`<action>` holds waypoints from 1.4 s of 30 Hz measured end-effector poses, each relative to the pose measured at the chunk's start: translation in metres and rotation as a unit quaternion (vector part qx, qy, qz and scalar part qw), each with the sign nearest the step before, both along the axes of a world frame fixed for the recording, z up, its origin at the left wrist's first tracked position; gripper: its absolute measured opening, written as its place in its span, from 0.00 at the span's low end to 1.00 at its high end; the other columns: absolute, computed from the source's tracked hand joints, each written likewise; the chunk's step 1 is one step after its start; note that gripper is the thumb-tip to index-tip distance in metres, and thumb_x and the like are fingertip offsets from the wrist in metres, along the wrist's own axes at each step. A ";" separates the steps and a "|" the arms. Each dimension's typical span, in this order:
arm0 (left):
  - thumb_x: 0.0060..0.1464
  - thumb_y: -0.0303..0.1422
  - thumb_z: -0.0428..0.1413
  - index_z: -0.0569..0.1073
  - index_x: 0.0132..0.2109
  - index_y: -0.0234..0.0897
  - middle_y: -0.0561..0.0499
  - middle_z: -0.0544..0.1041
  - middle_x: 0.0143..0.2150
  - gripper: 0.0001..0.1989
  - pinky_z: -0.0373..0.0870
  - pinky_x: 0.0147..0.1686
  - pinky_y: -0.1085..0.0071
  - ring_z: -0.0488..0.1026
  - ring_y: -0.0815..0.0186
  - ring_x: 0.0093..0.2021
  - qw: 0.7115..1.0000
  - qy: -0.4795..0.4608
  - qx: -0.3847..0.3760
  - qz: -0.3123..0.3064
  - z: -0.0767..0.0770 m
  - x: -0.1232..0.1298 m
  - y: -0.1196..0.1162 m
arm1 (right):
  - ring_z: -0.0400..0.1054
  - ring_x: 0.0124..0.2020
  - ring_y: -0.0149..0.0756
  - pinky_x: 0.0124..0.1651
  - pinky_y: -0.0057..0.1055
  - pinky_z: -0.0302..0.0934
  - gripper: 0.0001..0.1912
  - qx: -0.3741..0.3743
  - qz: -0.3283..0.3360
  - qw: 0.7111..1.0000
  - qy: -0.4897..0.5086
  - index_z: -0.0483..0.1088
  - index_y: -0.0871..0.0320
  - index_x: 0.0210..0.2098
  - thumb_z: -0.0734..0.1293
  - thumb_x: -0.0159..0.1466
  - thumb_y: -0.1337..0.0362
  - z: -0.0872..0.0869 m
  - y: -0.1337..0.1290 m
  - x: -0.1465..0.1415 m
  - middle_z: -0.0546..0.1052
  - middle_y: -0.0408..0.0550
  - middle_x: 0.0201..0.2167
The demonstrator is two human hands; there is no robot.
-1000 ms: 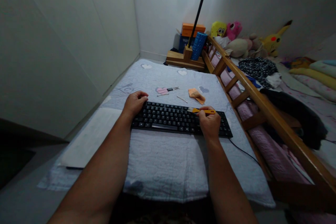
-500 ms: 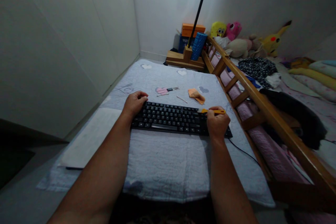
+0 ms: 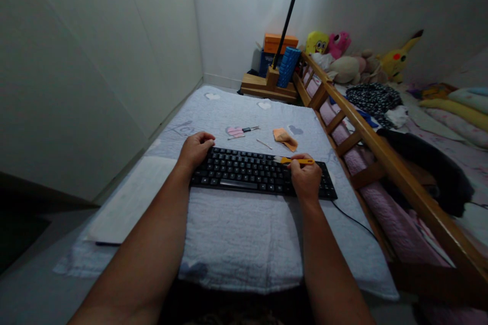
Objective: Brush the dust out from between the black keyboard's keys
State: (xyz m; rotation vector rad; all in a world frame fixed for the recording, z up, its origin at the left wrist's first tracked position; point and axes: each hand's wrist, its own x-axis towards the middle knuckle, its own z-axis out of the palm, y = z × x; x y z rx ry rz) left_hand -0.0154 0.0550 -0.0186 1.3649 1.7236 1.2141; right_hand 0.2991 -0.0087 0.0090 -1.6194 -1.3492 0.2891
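A black keyboard (image 3: 244, 171) lies on the cloth-covered table. My left hand (image 3: 196, 150) grips its upper left corner, fingers closed at the edge. Over the right part of the keys, my right hand (image 3: 307, 175) is closed around a yellow-handled brush (image 3: 303, 161), whose pale tip points left onto the upper keys. Beyond the keyboard lie an orange cloth (image 3: 285, 139), a cotton swab (image 3: 264, 143), another swab (image 3: 236, 137) and a small dark-handled tool (image 3: 250, 129).
A pale flat sheet (image 3: 129, 200) lies at the table's left. The keyboard's cable (image 3: 354, 220) runs right towards a wooden bed rail (image 3: 366, 147). At the back, a black pole (image 3: 290, 12) rises from a wooden base, beside a blue roller (image 3: 288, 67).
My right hand has moved left along the keyboard with the brush, uncovering more of the right-hand keys. My left hand has stayed at the corner.
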 end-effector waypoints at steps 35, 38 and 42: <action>0.42 0.37 0.60 0.79 0.35 0.38 0.51 0.76 0.29 0.11 0.67 0.40 0.64 0.71 0.61 0.33 1.000 0.001 -0.001 -0.001 -0.001 -0.001 0.002 | 0.70 0.26 0.40 0.36 0.34 0.63 0.07 0.035 -0.096 0.993 -0.060 0.72 0.54 0.26 0.62 0.55 0.61 -0.001 0.004 0.017 0.77 0.46 0.23; 0.42 0.37 0.60 0.79 0.35 0.38 0.52 0.75 0.29 0.12 0.66 0.40 0.64 0.70 0.61 0.33 1.000 -0.004 -0.002 -0.003 -0.003 -0.001 0.003 | 0.71 0.26 0.40 0.36 0.34 0.63 0.06 0.038 -0.096 0.994 -0.026 0.72 0.54 0.27 0.63 0.54 0.62 0.000 0.003 0.016 0.76 0.45 0.22; 0.42 0.38 0.59 0.79 0.34 0.38 0.52 0.76 0.29 0.11 0.66 0.40 0.64 0.70 0.61 0.33 1.000 -0.007 -0.002 -0.004 -0.002 0.000 0.002 | 0.71 0.25 0.38 0.34 0.32 0.65 0.08 0.029 -0.016 0.996 0.081 0.73 0.56 0.30 0.63 0.55 0.61 0.002 0.001 0.006 0.77 0.44 0.22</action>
